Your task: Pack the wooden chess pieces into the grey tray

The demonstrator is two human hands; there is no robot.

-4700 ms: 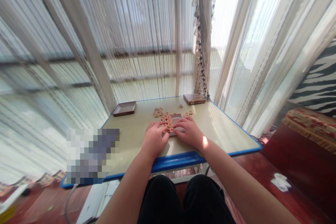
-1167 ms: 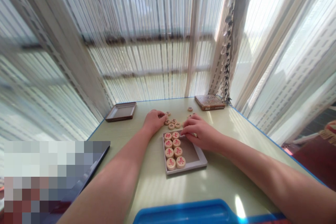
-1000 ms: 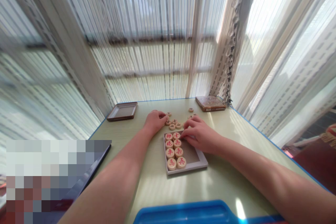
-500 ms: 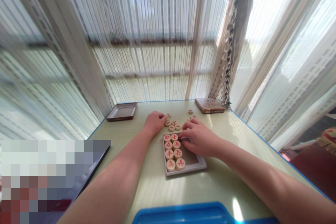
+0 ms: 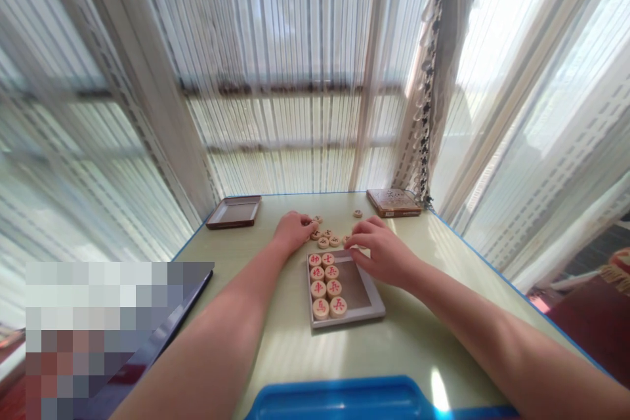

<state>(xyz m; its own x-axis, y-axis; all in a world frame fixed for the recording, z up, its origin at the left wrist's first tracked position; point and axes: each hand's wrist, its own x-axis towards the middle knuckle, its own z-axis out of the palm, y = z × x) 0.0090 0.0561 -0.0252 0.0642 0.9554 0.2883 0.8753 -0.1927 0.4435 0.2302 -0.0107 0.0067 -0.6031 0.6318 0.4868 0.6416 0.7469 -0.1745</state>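
Red-marked xiangqi pieces [image 5: 319, 289] fill two columns on the left side of a shallow grey tray [image 5: 347, 321]; its right side shows bare bottom. Beyond the tray lies a loose cluster of black-marked xiangqi pieces [image 5: 323, 243]. My left hand [image 5: 295, 234] is at the cluster's left edge, fingers curled round a xiangqi piece [image 5: 310, 223] that is partly hidden. Over the tray's far right corner hovers my right hand [image 5: 384, 251], thumb and fingers apart. Its fingertips are beside a xiangqi piece [image 5: 346, 239]; whether they touch it I cannot tell.
A brown box lid [image 5: 235, 211] lies at the far left and a flat printed box [image 5: 394, 202] at the far right. One xiangqi piece [image 5: 357, 213] sits apart near the back. A blue plastic edge [image 5: 339, 397] lies in front; curtains [image 5: 290, 164] hang behind the table.
My right hand has lifted away from the tray's inside and shifted slightly right, with a piece now showing at its fingertips. My left hand stays by the cluster. The view has shifted slightly.
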